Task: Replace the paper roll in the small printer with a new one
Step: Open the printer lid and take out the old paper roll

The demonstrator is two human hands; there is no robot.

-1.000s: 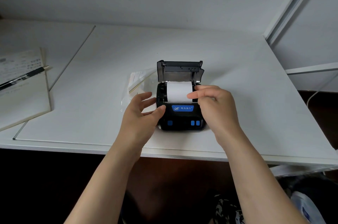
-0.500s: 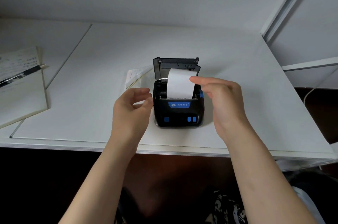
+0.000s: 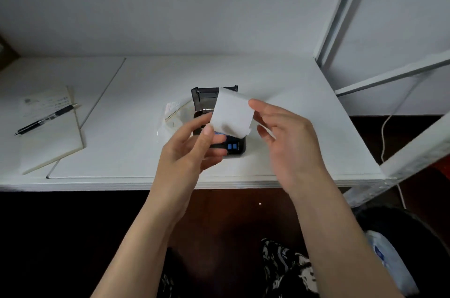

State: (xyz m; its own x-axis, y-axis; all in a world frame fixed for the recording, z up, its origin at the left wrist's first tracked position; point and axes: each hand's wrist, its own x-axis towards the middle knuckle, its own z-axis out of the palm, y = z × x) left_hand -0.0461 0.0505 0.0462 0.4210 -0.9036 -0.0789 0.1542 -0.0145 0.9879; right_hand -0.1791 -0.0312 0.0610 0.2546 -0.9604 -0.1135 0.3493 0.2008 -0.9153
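White paper (image 3: 231, 112), unprinted, was pinched at its lower left corner by the left hand (image 3: 192, 149) above the open black printer (image 3: 219, 127), its blue label unreadable; right hand (image 3: 285, 137) released.

Office or study corner: white worktop (image 3: 280, 103) against a plain wall, bearing a notepad (image 3: 51, 137), pen (image 3: 46, 117) and small printer (image 3: 219, 144).
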